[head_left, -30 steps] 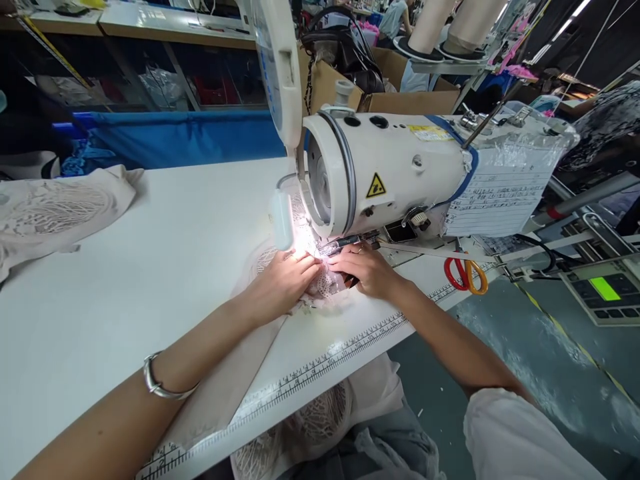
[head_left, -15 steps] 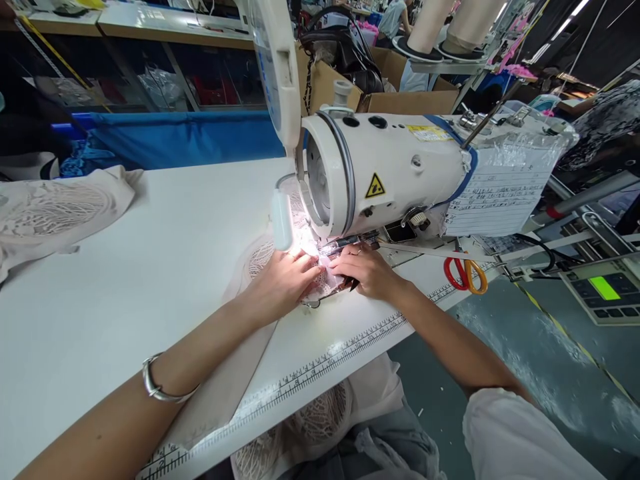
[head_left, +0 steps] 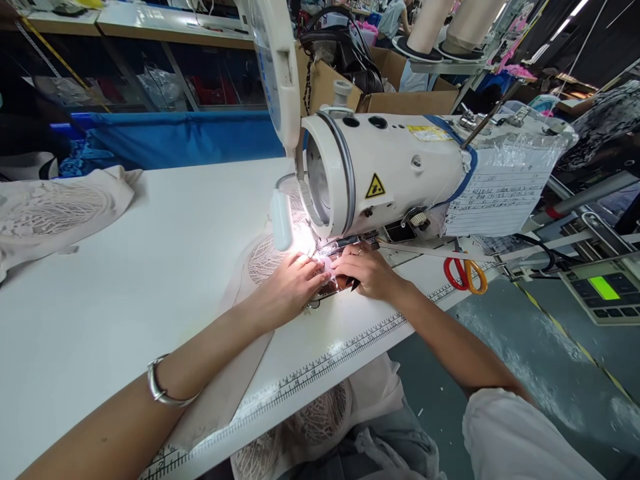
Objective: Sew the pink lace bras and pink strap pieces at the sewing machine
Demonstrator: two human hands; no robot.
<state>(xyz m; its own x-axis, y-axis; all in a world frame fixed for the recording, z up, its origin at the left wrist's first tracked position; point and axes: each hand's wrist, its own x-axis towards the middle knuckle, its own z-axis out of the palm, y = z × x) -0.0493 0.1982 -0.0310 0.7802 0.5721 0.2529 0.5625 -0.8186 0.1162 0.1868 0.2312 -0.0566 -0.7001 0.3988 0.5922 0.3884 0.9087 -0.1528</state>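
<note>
A pale lace-patterned fabric piece (head_left: 263, 257) lies on the white table (head_left: 150, 267) under the head of a white sewing machine (head_left: 385, 170). My left hand (head_left: 293, 287) presses flat on the fabric just in front of the lit needle area, fingers stretched forward. My right hand (head_left: 367, 273) rests beside it to the right, fingers curled down on the fabric edge near the presser foot. The fingertips of both hands nearly meet under the lamp glare. A silver bangle (head_left: 160, 390) sits on my left wrist.
Red and orange handled scissors (head_left: 465, 275) lie right of the machine. More lace fabric (head_left: 55, 210) is piled at the table's left. A printed ruler (head_left: 320, 363) runs along the front edge. A control panel with a green screen (head_left: 603, 288) stands far right. Cardboard boxes sit behind.
The fabric has slid away under the machine, leaving less of it in front of my hands. Both hands stay at the needle, the left one shifted slightly right.
</note>
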